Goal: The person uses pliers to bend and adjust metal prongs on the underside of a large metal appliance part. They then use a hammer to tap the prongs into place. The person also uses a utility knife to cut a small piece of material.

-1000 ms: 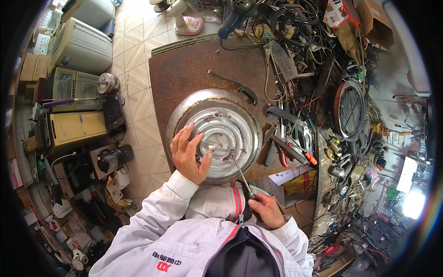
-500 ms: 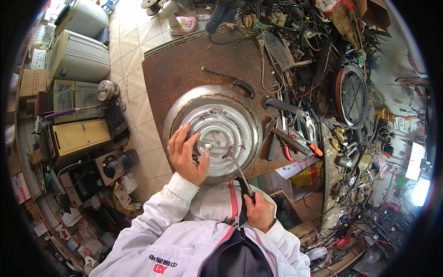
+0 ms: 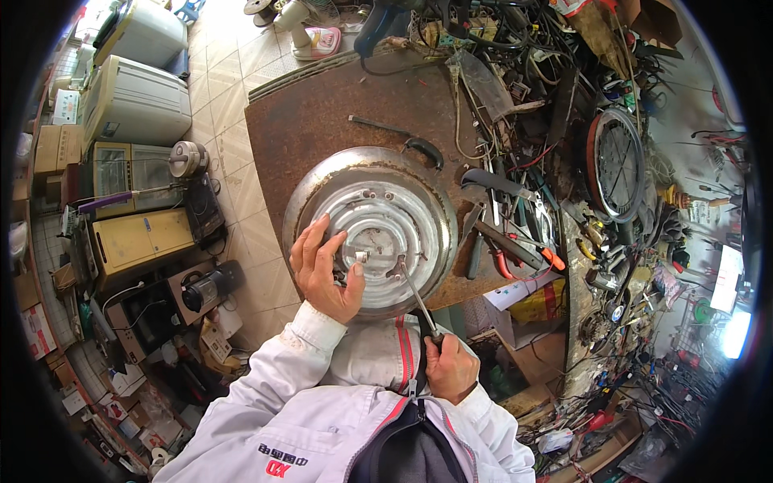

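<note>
A round, shiny metal pan base (image 3: 439, 193) with concentric ridges and a ring-shaped heating plate lies at the near edge of the rusty table. My left hand (image 3: 326, 270) rests on its left side, fingers spread and thumb apart. Between thumb and forefinger a small whitish fitting (image 3: 360, 258) sits near the middle of the plate. My right hand (image 3: 451, 367) is closed round the dark handle of a screwdriver (image 3: 419, 303). The shaft slants up and left, its tip at a small fixing point in the lower right of the ring.
Beyond the base lie a thin metal bar (image 3: 378, 125) and a curved black handle (image 3: 424, 150) on the table (image 3: 314, 117). Pliers (image 3: 503, 262), a hammer-like tool (image 3: 495, 183) and heaped cables crowd the right. Old appliances (image 3: 145, 241) line the tiled floor's left side.
The whole view has shifted slightly. Both hands, the screwdriver and the metal base keep nearly the same places relative to each other.
</note>
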